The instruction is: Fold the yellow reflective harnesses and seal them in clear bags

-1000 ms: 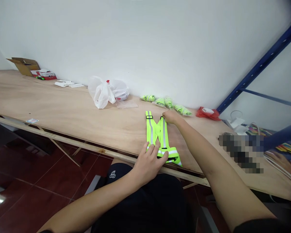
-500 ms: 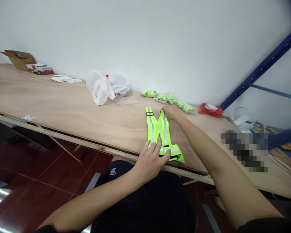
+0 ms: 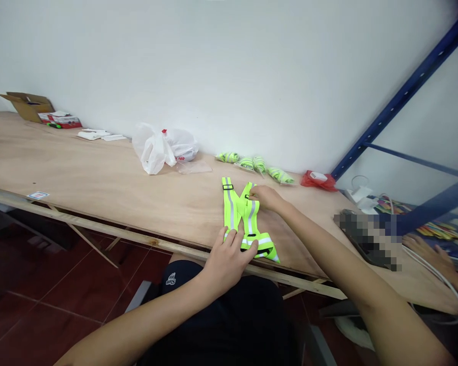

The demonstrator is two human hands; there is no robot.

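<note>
A fluorescent yellow-green reflective vest [image 3: 231, 208] with silver stripes and black buckles lies on the wooden table near its front edge. My left hand [image 3: 229, 259] rests on the lower band, fingers spread and pressing it down. At the upper right strap, my right hand [image 3: 267, 197] pinches the webbing beside a black buckle. That strap is partly folded over below the fingers, while the left strap lies straight. My right fingertips are partly hidden by the hand.
Along the wall lie several packed vests [image 3: 254, 163], white plastic bags [image 3: 156, 152] and a red bag [image 3: 318, 180]. A cardboard box [image 3: 28, 107] stands far left. At right are a blue metal frame [image 3: 397, 94], a pixelated dark object [image 3: 366, 239] and another person's hand [image 3: 431, 254].
My right hand has drawn the right strap's top toward me, making a fold. My left hand stays on the lower band. The view has shifted slightly.
</note>
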